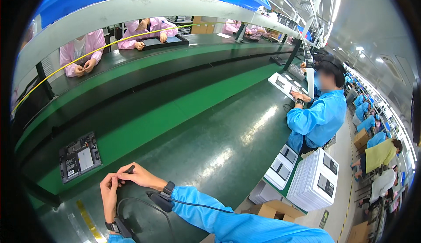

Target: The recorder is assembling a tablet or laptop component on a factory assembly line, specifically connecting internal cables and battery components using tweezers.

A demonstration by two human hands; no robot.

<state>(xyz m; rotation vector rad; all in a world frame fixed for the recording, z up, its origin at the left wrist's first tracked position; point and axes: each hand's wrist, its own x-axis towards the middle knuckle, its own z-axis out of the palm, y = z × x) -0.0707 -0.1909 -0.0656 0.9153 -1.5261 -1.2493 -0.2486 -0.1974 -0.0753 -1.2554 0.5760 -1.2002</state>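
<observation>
My left hand and my right hand meet above the near left of the green table, their fingertips pinched together. From the top of my right hand sticks out the dark end of a short, black, pen-like tool. Whatever lies between the fingertips is too small or hidden to make out. Just beyond my hands, on the bright green strip, lies an opened tablet-like device with its inner parts and a silver battery showing. Both wrists carry black straps with dark boxes; a black cable runs along my right sleeve.
Yellow tape strips lie at the lower left. White trays are stacked to the right, near a cardboard box. A co-worker in blue handles a white tray. People in pink work across the bench, beneath a white overhead rail.
</observation>
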